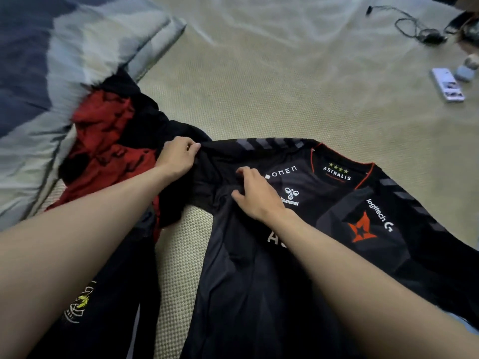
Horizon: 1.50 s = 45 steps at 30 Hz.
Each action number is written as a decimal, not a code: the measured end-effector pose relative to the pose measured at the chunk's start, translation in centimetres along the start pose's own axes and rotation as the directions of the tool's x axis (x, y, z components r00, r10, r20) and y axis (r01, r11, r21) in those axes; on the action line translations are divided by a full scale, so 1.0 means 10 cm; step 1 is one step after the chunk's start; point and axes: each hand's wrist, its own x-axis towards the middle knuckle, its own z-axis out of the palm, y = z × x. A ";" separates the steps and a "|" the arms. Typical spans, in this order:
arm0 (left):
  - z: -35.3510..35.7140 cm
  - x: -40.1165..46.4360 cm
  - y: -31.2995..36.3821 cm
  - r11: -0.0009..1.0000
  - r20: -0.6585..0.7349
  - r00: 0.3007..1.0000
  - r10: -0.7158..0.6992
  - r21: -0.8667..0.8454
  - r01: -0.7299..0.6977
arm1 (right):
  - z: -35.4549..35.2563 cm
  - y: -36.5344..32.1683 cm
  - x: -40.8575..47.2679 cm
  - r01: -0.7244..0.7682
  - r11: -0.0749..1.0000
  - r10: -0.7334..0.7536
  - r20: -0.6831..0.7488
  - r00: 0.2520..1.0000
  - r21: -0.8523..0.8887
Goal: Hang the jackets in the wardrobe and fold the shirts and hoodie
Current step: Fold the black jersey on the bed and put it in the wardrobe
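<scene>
A black jersey (337, 193) with red collar trim and white logos lies face up on the beige mat, its collar toward the far right. My left hand (178, 156) pinches the end of the jersey's left sleeve at the shoulder stripe. My right hand (256, 195) grips a fold of fabric on the jersey's chest, beside the white logos. A red and black garment (108, 141) lies crumpled to the left. A dark garment with a yellow and white emblem (103, 301) lies under my left forearm.
A grey and navy duvet (51, 60) covers the left side. The beige mat (259, 86) stretches beyond the clothes. At the far right lie a black cable (414, 24), a phone (447, 85) and a small pale blue object (465, 72).
</scene>
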 end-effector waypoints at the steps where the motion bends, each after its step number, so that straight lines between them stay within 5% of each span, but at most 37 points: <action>1: -0.06 0.04 -0.02 0.999 -0.014 1.000 0.001 0.033 -0.001 | 0.02 -0.06 0.05 0.023 1.000 -0.023 0.013 1.000 -0.016; 6: -0.33 0.19 -0.02 0.991 -0.055 0.994 -0.099 0.090 0.103 | 0.18 -0.30 0.26 0.049 0.998 -0.055 0.147 0.988 0.040; 13: -0.36 0.19 -0.07 0.914 0.204 0.967 -0.154 -0.342 0.218 | 0.24 -0.66 0.35 0.026 0.913 -0.072 0.099 0.992 0.407; 17: -0.25 0.09 0.15 0.834 0.363 0.928 -0.087 -0.483 0.267 | 0.25 -0.90 0.42 -0.127 0.595 0.060 0.114 0.992 0.794; 22: -0.25 0.09 0.42 0.817 0.572 0.820 0.030 -0.486 0.310 | 0.01 -0.61 0.35 -0.145 0.336 0.289 0.045 0.956 0.931; 25: -0.20 0.04 0.67 0.786 0.577 0.812 0.090 -0.542 0.298 | -0.17 -0.28 0.28 -0.097 0.362 0.393 -0.057 0.918 0.927; 29: -0.06 0.02 1.02 0.762 0.403 0.911 0.083 -0.615 0.203 | -0.63 0.23 -0.06 -0.056 0.405 0.487 -0.164 0.858 0.913; 36: 0.52 -0.12 1.71 0.928 0.443 0.834 0.330 -0.316 -0.200 | -1.37 1.68 -1.39 0.053 0.391 0.698 -0.334 0.634 0.919; 40: 1.02 -0.17 2.04 0.881 0.498 0.770 0.399 0.025 -0.473 | -1.32 2.46 -2.13 -0.180 0.471 0.830 -0.365 0.422 0.863; 45: 1.54 -0.25 2.38 0.736 0.565 0.708 0.424 0.240 -0.633 | -0.81 3.15 -2.35 -0.443 0.448 0.869 -0.264 0.418 0.777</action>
